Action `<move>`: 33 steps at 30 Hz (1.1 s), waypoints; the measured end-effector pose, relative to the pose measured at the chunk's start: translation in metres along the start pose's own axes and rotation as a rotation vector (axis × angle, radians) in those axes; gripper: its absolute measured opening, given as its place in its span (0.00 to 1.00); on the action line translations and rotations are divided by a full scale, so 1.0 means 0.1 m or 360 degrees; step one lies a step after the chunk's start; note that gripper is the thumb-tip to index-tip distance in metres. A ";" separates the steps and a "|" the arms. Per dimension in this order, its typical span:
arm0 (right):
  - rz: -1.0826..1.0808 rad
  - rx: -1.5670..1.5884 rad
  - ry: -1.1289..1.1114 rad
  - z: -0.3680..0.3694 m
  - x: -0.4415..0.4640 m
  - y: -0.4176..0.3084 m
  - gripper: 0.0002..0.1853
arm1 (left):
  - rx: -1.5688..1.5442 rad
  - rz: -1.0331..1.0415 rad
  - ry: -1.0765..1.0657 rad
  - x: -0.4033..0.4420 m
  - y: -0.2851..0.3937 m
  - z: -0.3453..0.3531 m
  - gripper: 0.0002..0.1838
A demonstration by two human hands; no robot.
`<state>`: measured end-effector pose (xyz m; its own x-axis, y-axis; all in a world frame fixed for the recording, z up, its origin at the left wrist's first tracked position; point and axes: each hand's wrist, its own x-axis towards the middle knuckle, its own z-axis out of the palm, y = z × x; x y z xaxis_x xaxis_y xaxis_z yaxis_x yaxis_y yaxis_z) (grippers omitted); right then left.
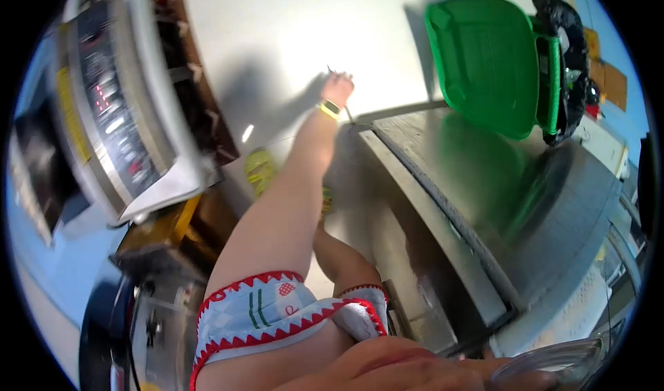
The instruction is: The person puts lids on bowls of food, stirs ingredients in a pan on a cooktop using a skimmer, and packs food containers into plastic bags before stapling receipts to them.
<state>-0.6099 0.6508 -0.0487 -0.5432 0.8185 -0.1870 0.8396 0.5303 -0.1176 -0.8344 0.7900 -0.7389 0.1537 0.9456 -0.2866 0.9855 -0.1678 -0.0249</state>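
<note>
Stretched out over the pale floor, my left hand (337,88) wears a yellow-banded watch (330,108). Its fingers look closed, and a small dark tip shows beyond them; what it belongs to is too small to tell. At the bottom right edge my right hand (443,375) is partly cut off and blurred, with its fingers around a clear rounded container (553,358). Near my left hand is the corner of a metal-topped counter (456,176). Below my left forearm, yellow-green footwear (260,171) shows on the floor.
A green bin lid (484,66) stands at the upper right beside a black bag (570,73). On the left is a machine with a lit red display (104,100). Below it sits a brown box-like object (197,232). An open gap runs along the counter's near side.
</note>
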 end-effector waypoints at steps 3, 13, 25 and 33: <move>0.0062 -0.0027 -0.0027 0.07 0.04 0.05 0.18 | 0.0893 -0.0078 0.0253 0.24 -0.11 0.74 0.19; -0.0052 -0.0092 0.0119 -0.02 -0.16 0.07 0.17 | -0.0280 -0.0120 -0.1255 -0.57 -0.77 -0.85 0.18; -0.0264 -0.0024 0.0147 -0.42 -0.07 0.42 0.02 | -0.1664 -0.1308 -0.0286 -1.29 -2.11 -5.53 0.20; -0.0034 0.0011 0.0403 -0.20 0.27 0.54 0.12 | -0.2196 -0.1339 0.1362 -1.41 -4.49 -7.67 0.12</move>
<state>-0.5791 0.7059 -0.0401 -0.5437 0.8367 0.0657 0.8273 0.5475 -0.1259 -1.2434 0.9460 0.0476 -0.8032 0.5882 -0.0938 0.0912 0.2770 0.9565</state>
